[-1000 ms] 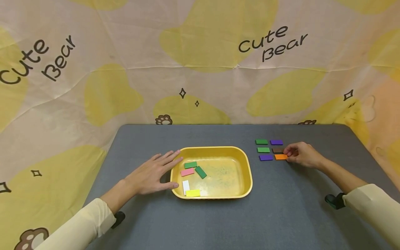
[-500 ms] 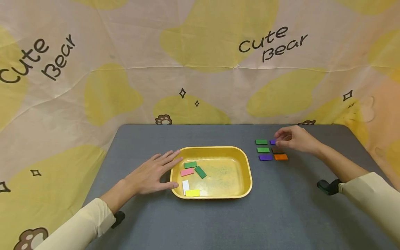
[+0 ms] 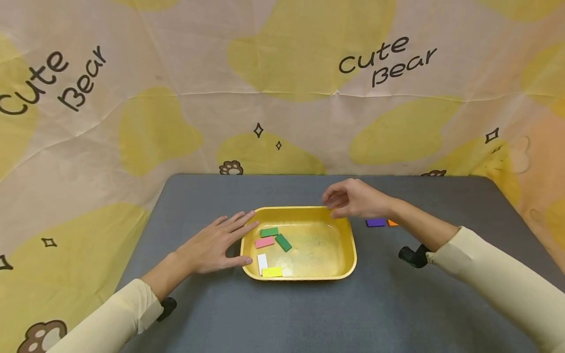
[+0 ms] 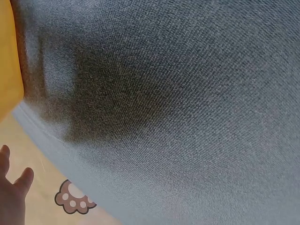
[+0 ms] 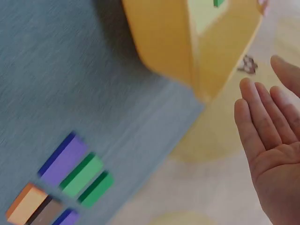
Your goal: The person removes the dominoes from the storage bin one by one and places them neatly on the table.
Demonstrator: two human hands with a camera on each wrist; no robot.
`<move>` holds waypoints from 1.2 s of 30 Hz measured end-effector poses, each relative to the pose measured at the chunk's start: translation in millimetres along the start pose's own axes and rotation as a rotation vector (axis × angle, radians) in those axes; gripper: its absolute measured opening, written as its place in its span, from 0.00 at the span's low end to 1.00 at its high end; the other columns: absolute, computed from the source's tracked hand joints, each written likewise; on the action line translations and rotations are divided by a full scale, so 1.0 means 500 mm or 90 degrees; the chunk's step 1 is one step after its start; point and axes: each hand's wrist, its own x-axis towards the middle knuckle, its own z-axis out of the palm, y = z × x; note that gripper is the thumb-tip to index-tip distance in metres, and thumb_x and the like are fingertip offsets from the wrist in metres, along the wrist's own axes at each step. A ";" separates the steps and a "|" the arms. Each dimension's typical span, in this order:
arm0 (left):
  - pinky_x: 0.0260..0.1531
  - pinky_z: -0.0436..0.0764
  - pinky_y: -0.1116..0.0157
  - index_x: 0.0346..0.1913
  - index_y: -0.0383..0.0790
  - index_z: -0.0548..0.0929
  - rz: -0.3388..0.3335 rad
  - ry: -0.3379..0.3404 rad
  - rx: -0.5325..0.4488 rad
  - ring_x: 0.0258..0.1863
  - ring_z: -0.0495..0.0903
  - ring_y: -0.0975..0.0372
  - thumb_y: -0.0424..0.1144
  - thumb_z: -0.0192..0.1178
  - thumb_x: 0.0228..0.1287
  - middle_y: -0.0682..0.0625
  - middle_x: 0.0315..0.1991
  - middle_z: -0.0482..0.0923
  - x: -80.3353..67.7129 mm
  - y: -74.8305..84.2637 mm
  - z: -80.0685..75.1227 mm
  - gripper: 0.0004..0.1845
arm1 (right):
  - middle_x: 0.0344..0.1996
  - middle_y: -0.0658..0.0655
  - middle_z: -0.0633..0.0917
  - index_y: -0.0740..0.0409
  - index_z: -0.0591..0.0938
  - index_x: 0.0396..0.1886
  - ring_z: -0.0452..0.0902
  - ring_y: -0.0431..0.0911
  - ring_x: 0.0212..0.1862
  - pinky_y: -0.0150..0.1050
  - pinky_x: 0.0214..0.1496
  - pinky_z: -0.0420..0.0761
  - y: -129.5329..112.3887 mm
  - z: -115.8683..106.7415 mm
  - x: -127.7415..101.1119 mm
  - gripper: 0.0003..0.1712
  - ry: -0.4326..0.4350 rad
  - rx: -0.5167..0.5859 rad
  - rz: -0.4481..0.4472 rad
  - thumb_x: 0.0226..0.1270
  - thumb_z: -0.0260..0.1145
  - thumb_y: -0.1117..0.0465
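Note:
A yellow tray (image 3: 318, 250) stands mid-table, with a green block (image 3: 269, 232), a second green block (image 3: 283, 242), a pink block (image 3: 264, 242), a white block (image 3: 262, 263) and a yellow block (image 3: 272, 272) lying at its left side. My left hand (image 3: 216, 247) rests at the tray's left rim, fingers spread. Over the back right corner of the tray is my right hand (image 3: 359, 198). In the right wrist view, its fingers are extended and nothing is held.
Right of the tray, two short columns of blocks lie on the grey table (image 3: 291, 314), among them a purple block (image 5: 63, 161), an orange block (image 5: 26, 204) and a brown block (image 5: 46, 212). My right arm covers most of them in the head view. A printed cloth (image 3: 282, 63) hangs behind.
My right hand has let go of the orange block, lifted away from the block columns and moved left to the tray's corner. The left hand stays put.

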 end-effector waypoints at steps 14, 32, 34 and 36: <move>0.69 0.58 0.41 0.80 0.52 0.55 -0.011 -0.009 -0.009 0.77 0.51 0.53 0.73 0.49 0.64 0.55 0.80 0.45 0.000 0.001 -0.001 0.47 | 0.60 0.71 0.77 0.74 0.73 0.62 0.77 0.63 0.61 0.39 0.57 0.80 -0.020 0.066 0.097 0.32 -0.231 0.038 0.058 0.58 0.73 0.74; 0.69 0.58 0.41 0.79 0.52 0.56 -0.026 -0.017 -0.002 0.77 0.53 0.53 0.73 0.50 0.64 0.55 0.80 0.47 0.002 0.001 0.000 0.47 | 0.64 0.65 0.77 0.70 0.73 0.62 0.76 0.54 0.63 0.39 0.62 0.77 -0.025 0.144 0.173 0.30 -0.289 -0.010 0.079 0.59 0.69 0.76; 0.69 0.58 0.41 0.79 0.51 0.57 -0.023 -0.013 -0.003 0.77 0.53 0.53 0.72 0.50 0.64 0.55 0.80 0.47 0.002 0.001 0.000 0.47 | 0.62 0.65 0.78 0.71 0.74 0.61 0.75 0.53 0.64 0.37 0.61 0.77 -0.025 0.147 0.178 0.28 -0.284 -0.017 0.064 0.60 0.69 0.75; 0.69 0.58 0.41 0.79 0.51 0.57 -0.020 -0.012 -0.004 0.77 0.53 0.53 0.73 0.49 0.64 0.55 0.80 0.47 0.003 0.001 0.001 0.47 | 0.61 0.65 0.79 0.71 0.75 0.59 0.76 0.52 0.63 0.36 0.60 0.77 -0.024 0.151 0.183 0.27 -0.282 -0.029 0.054 0.59 0.68 0.75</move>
